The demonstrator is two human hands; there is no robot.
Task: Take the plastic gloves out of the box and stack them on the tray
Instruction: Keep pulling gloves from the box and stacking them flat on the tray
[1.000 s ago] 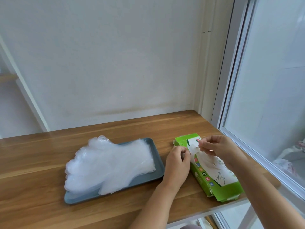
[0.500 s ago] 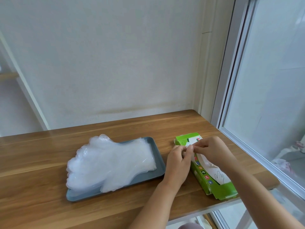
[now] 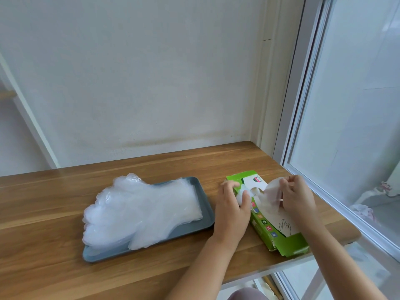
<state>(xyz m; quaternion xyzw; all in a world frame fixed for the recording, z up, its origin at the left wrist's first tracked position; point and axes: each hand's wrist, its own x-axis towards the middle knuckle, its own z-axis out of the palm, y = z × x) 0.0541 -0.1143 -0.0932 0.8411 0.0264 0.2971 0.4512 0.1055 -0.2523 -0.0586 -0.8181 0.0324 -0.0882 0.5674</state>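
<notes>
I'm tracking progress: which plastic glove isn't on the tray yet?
The glove pinched in the right hand, lifted above the green box. The other gloves lie flat in a stack on the grey tray.

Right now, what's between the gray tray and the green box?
The person's left hand, pinching a plastic glove at the green box, beside the tray; wooden table underneath. Head view shows it.

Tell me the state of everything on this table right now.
Tray: flat on table, loaded.
Glove stack: piled on tray, fingertips overhanging left edge.
Box: lying flat, top open.
Loose glove: partly out of box.
Left hand: pinches loose glove.
Right hand: pinches loose glove.
</notes>
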